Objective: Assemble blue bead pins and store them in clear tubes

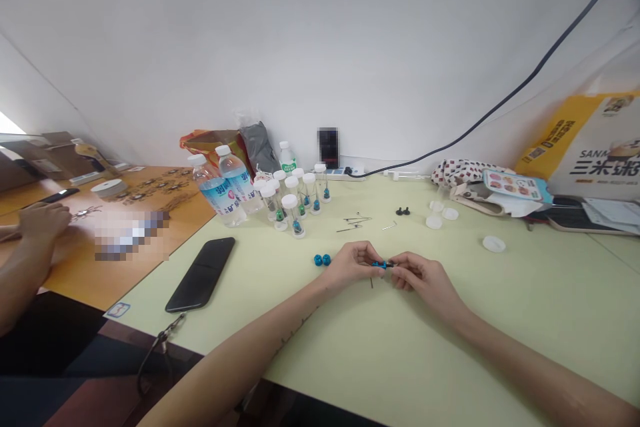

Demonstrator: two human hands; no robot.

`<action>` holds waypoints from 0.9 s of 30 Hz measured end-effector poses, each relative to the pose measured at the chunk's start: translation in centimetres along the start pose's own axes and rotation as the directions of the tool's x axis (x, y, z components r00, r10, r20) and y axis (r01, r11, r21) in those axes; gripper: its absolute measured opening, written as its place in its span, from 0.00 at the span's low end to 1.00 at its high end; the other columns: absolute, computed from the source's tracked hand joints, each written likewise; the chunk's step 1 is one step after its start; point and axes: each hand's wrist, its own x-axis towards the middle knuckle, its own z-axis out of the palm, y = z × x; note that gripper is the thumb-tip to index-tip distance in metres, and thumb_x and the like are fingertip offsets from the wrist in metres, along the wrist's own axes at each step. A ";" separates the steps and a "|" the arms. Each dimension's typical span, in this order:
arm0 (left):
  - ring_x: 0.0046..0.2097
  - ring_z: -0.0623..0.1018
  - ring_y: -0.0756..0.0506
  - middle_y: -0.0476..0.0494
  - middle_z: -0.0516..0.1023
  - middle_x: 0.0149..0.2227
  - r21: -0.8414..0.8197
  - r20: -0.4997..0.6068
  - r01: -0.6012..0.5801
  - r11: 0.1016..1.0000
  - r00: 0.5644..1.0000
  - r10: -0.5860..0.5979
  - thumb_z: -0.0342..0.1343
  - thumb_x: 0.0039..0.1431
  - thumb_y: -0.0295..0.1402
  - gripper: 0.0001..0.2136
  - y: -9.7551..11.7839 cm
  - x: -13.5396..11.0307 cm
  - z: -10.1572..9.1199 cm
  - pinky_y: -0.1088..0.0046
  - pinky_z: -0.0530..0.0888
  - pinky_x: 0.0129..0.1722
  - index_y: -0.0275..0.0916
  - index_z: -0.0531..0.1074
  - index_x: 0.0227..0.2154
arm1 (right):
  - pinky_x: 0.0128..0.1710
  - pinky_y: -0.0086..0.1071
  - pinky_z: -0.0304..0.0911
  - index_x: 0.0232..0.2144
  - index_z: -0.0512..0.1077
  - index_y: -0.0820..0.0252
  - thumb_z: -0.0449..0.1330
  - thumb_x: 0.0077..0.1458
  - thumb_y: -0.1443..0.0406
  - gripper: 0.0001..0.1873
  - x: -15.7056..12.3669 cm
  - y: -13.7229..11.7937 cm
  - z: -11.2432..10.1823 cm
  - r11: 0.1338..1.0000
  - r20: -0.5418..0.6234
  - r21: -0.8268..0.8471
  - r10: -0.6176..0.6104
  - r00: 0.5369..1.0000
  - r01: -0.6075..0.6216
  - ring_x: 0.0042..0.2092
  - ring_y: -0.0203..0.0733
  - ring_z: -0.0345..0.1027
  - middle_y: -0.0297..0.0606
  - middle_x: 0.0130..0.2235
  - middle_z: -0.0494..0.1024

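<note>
My left hand and my right hand meet over the pale green table, fingertips pinched on a small blue part held between them. Just under the hands a thin dark pin lies on the table. Two blue beads rest to the left of my left hand. Further back lie several thin metal pins and two small black pieces.
Several clear vials with white caps and two water bottles stand at the back left. A black phone lies near the table's left edge. White caps, a patterned pouch and packets sit at the right. Another person's hand rests on the wooden table at left.
</note>
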 end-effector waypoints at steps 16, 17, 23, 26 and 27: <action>0.36 0.75 0.47 0.40 0.77 0.34 -0.027 -0.015 0.004 1.000 1.000 -0.004 0.66 0.37 0.39 0.18 0.2 0.0 0.0 0.71 0.70 0.37 0.33 0.70 0.29 | 0.28 0.30 0.63 0.38 0.69 0.58 0.55 0.53 0.57 0.13 0.0 0.1 0.0 1.000 -0.007 -0.009 -0.011 1.000 0.011 0.28 0.37 0.67 0.35 0.27 0.74; 0.36 0.75 0.47 0.40 0.77 0.34 -0.024 -0.012 0.003 1.000 1.000 -0.003 0.66 0.37 0.39 0.18 0.1 0.0 0.0 0.70 0.70 0.36 0.33 0.70 0.29 | 0.28 0.30 0.63 0.37 0.69 0.59 0.55 0.53 0.57 0.13 0.0 0.1 0.0 1.000 -0.005 -0.007 -0.010 1.000 0.010 0.28 0.37 0.67 0.35 0.27 0.74; 0.37 0.76 0.46 0.40 0.77 0.34 -0.018 -0.010 0.001 1.000 1.000 -0.001 0.66 0.37 0.39 0.18 0.0 0.0 0.0 0.69 0.70 0.37 0.33 0.70 0.29 | 0.28 0.29 0.62 0.35 0.71 0.59 0.56 0.53 0.56 0.14 0.0 0.1 0.0 1.000 -0.006 0.005 0.001 1.000 -0.001 0.28 0.36 0.66 0.34 0.26 0.74; 0.36 0.76 0.46 0.40 0.76 0.33 -0.016 -0.016 0.005 1.000 1.000 -0.006 0.66 0.37 0.39 0.18 0.0 0.0 0.0 0.70 0.70 0.36 0.33 0.70 0.29 | 0.28 0.29 0.61 0.35 0.71 0.60 0.56 0.53 0.56 0.14 0.0 0.1 0.0 1.000 -0.001 0.014 0.006 1.000 -0.006 0.28 0.36 0.66 0.34 0.26 0.73; 0.36 0.76 0.46 0.40 0.76 0.33 -0.011 -0.015 0.007 1.000 1.000 -0.007 0.66 0.38 0.39 0.18 -0.1 0.0 0.0 0.70 0.70 0.36 0.33 0.70 0.29 | 0.28 0.29 0.61 0.34 0.71 0.60 0.56 0.53 0.55 0.14 0.0 0.1 0.0 1.000 0.001 0.016 0.007 1.000 -0.007 0.28 0.36 0.65 0.34 0.26 0.73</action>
